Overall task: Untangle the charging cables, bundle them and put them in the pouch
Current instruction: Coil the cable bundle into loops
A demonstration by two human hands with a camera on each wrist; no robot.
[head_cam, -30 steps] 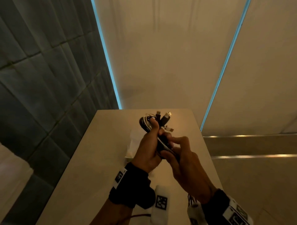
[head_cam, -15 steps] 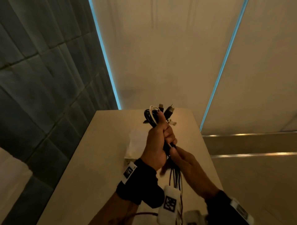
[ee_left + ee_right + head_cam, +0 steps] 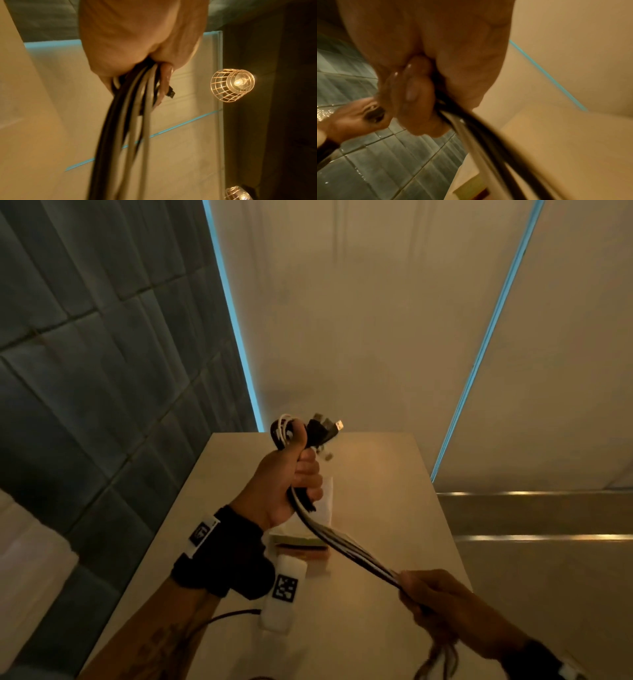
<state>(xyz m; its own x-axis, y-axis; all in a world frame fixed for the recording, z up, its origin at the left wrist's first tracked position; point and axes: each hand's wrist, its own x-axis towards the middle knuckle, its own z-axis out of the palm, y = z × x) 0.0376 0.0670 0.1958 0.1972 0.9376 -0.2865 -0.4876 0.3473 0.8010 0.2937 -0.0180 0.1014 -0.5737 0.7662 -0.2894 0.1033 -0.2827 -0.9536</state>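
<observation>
My left hand [image 3: 294,477] grips a bunch of black and white charging cables [image 3: 352,553] in its fist above the table, with loops and USB plugs [image 3: 325,428] sticking out of the top. The cables run taut, down and to the right, into my right hand [image 3: 424,594], which grips them lower down near the table's right edge. In the left wrist view the cables [image 3: 133,121] hang out of the fist. In the right wrist view the fingers [image 3: 418,94] curl round the cables [image 3: 481,135]. A pale pouch [image 3: 308,529] lies on the table beneath the left hand, partly hidden.
The beige table [image 3: 394,491] is narrow, with a dark tiled wall [image 3: 85,371] to its left and a beige wall behind. A white tagged block [image 3: 284,590] hangs by my left wrist. Caged lamps [image 3: 232,85] glow in the left wrist view.
My right hand has slid down along the cables and away to the lower right, drawing them out straight. The left hand has kept its grip and risen slightly.
</observation>
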